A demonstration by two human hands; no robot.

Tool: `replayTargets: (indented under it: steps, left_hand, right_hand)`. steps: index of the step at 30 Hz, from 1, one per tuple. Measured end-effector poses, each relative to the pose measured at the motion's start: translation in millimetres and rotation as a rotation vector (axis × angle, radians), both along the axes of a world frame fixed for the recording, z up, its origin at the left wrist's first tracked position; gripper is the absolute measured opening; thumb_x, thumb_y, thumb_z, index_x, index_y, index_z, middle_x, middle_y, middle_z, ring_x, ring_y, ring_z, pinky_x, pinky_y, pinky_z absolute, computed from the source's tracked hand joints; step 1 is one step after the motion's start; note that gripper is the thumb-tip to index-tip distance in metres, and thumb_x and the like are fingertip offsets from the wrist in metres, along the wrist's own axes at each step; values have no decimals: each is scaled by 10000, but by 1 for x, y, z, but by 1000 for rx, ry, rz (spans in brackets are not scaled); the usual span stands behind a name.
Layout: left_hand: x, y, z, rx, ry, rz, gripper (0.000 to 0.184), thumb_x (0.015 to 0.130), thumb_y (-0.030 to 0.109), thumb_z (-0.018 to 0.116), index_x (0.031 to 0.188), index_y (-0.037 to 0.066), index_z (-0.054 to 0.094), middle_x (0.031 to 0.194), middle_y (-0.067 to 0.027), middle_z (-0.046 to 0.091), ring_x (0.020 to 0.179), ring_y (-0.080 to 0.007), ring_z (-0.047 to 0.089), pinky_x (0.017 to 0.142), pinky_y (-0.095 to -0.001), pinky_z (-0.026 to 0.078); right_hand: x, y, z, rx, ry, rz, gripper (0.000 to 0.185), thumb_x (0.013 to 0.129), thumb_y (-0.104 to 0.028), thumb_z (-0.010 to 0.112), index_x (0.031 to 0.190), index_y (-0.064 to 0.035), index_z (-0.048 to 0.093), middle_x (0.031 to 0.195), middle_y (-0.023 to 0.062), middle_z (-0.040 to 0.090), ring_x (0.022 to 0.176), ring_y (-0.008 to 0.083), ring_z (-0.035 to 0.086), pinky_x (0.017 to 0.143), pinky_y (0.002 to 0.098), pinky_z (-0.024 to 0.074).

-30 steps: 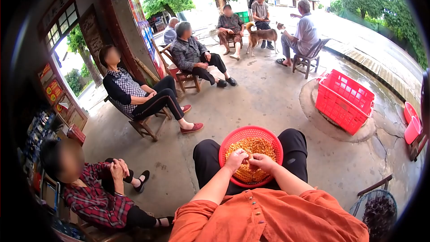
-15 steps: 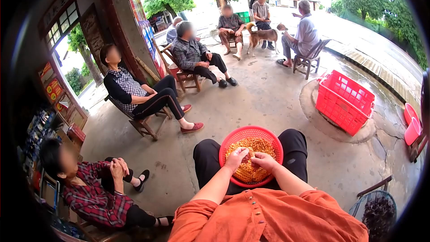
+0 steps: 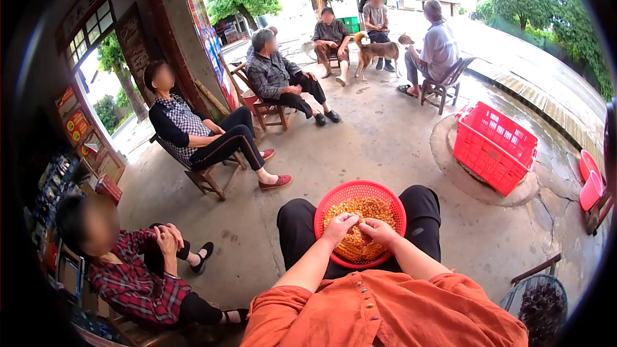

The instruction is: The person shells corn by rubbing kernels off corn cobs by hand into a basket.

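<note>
A red perforated plastic basket (image 3: 402, 213) rests on my lap between my knees. Orange-yellow kernels (image 3: 366, 205) that look like corn cover its inside. Above them, my left hand (image 3: 339, 227) and my right hand (image 3: 379, 231) meet near the middle of the basket. Thumb and fingers of each hand are pinched together, the two hands' fingertips close to touching. Whatever small thing they hold is hidden by the fingers.
A red plastic crate (image 3: 495, 148) stands ahead on the right, with pink-red basins (image 3: 591, 189) farther right. A mesh basket (image 3: 536, 299) with dark contents is at lower right. Several people sit on chairs to the left and ahead; a dog (image 3: 376, 54) stands among them.
My hands stay over the basket, with only small finger shifts. The dog has lowered its head slightly, and the seated person at the right has drawn in an outstretched arm.
</note>
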State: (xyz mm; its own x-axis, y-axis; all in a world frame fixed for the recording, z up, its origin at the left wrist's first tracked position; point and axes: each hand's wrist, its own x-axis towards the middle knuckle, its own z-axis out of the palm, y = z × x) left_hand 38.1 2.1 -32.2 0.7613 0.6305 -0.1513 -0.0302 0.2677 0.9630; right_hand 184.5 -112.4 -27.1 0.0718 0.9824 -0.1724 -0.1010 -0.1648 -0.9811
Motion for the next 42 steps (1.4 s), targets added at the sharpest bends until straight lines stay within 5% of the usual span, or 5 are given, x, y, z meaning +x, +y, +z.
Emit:
replayTargets:
  steps: [24,30,34,40,42]
  left_hand:
    - [6,-2,-11,145,28,98,248,934,174,543,1135,35,585,906,-15,609,779,-96,580,709,-245,500]
    - [4,-13,-1,897,278,-236,436,790,337,704,1136,81,630,1123,-122,610,1054,-241,586,918,-347,465]
    - [5,-27,7,1251,462,-372,367,781,305,638,1094,117,664,1157,-91,597,1088,-271,571,923,-374,468]
    - [9,-27,5,1228,498,-396,316,781,275,634,1069,152,675,1148,-83,594,1079,-268,574,923,-374,466]
    - [10,-28,4,1235,501,-410,294,793,286,627,1054,160,677,1118,-87,596,1062,-271,575,918,-377,465]
  right_hand:
    - [19,0,5,94,312,-224,166,952,-245,541,982,-83,558,805,40,641,708,147,623,656,272,502]
    - [106,-53,68,292,636,-635,194,918,-224,573,1024,-63,547,751,80,636,621,181,601,564,295,508]
    - [170,-133,1,247,452,-891,142,928,-311,568,893,-174,558,697,2,573,590,117,543,524,249,435]
    - [145,-281,-188,-363,229,-1103,422,885,-363,537,609,-46,504,526,125,543,354,202,464,348,321,342]
    - [115,-311,-216,-569,349,-1191,293,853,-287,572,669,-70,500,517,45,468,352,170,423,333,309,332]
